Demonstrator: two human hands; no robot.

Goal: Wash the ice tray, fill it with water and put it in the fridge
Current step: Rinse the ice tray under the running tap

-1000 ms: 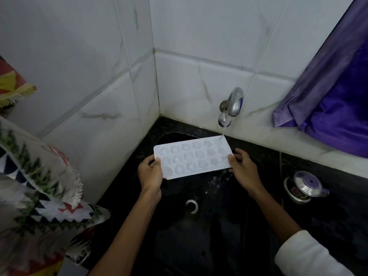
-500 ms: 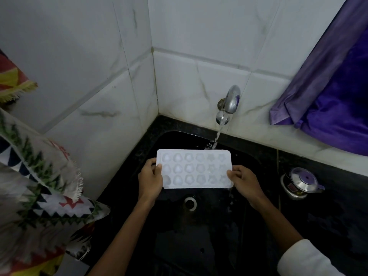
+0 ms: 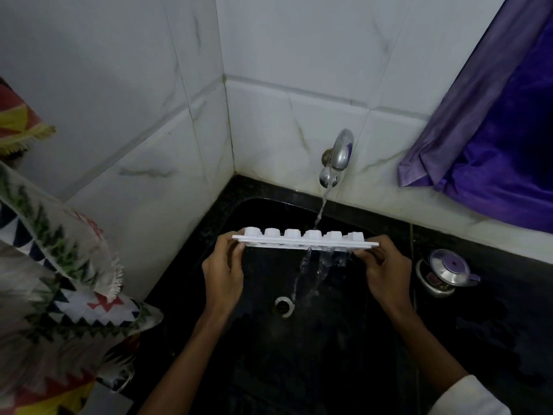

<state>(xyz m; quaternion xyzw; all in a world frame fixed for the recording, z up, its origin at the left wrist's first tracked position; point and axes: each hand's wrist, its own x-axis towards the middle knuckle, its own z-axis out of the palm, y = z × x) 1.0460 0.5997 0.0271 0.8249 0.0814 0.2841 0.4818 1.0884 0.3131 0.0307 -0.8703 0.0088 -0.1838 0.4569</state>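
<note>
White marble-veined tile walls (image 3: 134, 115) meet in a corner above a black sink (image 3: 329, 369) set in a black stone desk (image 3: 502, 330). A purple curtain (image 3: 493, 145) hangs at the right and a patterned cloth (image 3: 59, 265) at the left. A steel tap (image 3: 339, 154) runs. A small steel lidded pot (image 3: 446, 271) stands on the desk.

The white ice tray (image 3: 299, 238) is above the sink, under the tap. It is thin-rimmed, with a row of rounded cup bottoms showing. Its open side faces down and water spills off it toward the drain (image 3: 282, 307). Its long axis runs left to right, roughly level. The left hand (image 3: 223, 274) and right hand (image 3: 386, 271) hold it, fingers pinching each short end.
</note>
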